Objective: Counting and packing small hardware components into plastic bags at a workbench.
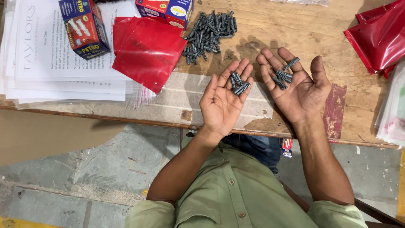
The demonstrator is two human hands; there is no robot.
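Note:
Both my hands are held palm up over the front of a wooden table [295, 29]. My left hand [222, 99] is open and flat, with several small grey plugs [239, 83] lying on its fingers. My right hand [295, 84] is also open palm up, carrying several grey plugs [283, 77] on its fingers and one [291, 63] near the fingertips. A heap of the same grey plugs [209, 33] lies on the table just beyond my left hand.
Red plastic pouches [145, 50] lie left of the heap, more red pouches [379, 36] at the right edge. Two small cardboard boxes [83, 27] [165, 10] sit at the back, on a stack of printed sheets [50, 63]. Clear bags [392, 114] lie at right.

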